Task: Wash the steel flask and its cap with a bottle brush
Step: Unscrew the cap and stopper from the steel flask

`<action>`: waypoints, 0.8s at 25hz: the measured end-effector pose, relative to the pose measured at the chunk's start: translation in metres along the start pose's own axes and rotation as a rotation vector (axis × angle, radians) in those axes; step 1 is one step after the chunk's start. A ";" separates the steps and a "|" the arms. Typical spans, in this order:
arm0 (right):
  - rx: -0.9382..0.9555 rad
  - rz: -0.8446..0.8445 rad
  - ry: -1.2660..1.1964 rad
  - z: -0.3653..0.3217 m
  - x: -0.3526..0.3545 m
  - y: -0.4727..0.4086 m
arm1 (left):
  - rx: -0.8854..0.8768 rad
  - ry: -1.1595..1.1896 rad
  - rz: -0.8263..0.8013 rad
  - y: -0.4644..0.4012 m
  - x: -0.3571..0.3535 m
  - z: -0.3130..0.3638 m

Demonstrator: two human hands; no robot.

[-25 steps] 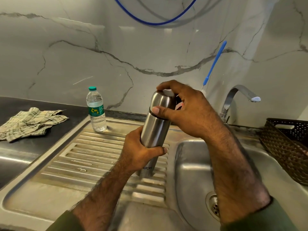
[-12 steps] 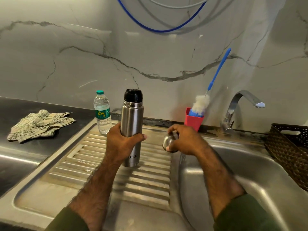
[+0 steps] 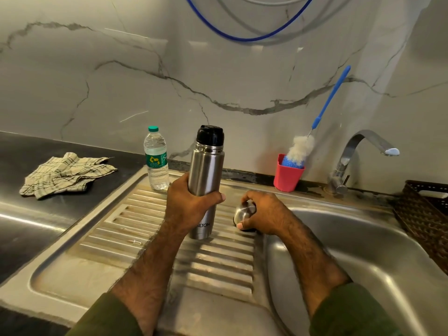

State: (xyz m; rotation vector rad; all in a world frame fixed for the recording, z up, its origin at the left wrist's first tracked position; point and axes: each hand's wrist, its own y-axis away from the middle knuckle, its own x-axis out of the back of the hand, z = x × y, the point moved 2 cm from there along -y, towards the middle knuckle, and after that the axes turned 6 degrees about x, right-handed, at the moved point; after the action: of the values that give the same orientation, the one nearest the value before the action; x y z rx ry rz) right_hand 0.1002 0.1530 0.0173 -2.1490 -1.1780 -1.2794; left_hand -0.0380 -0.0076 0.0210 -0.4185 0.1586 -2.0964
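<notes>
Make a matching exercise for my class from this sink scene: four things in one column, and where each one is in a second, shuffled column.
Things
1. steel flask
2. steel cap
3. bottle brush
4. checked cloth

Places
A. standing in the red cup
B. lying on the dark counter
C. upright in the left hand
D. under the right hand on the drainboard

Pairs: 1-C, 2-D, 3-A, 4-B

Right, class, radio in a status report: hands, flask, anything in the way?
Left hand grips flask upright on drainboard. Right hand holds steel cap. Brush in red cup, unobstructed.
</notes>
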 end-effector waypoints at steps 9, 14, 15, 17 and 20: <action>0.289 0.610 -0.305 -0.048 0.090 0.055 | -0.059 -0.064 -0.136 0.013 -0.017 0.008; 0.279 0.677 0.103 -0.068 0.084 0.067 | -0.157 -0.195 -0.261 0.031 -0.033 0.014; 0.221 0.707 0.221 -0.067 0.085 0.067 | -0.164 -0.204 -0.280 0.032 -0.035 0.014; 0.176 0.764 0.317 -0.065 0.087 0.067 | -0.149 -0.185 -0.322 0.031 -0.037 0.013; 0.311 0.842 0.180 -0.058 0.089 0.065 | -0.120 -0.079 -0.440 0.029 -0.034 0.019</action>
State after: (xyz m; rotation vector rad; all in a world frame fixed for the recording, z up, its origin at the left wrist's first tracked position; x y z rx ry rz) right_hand 0.1422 0.1183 0.1292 -1.9010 -0.2823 -0.8087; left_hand 0.0082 0.0071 0.0228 -0.6547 0.1571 -2.5036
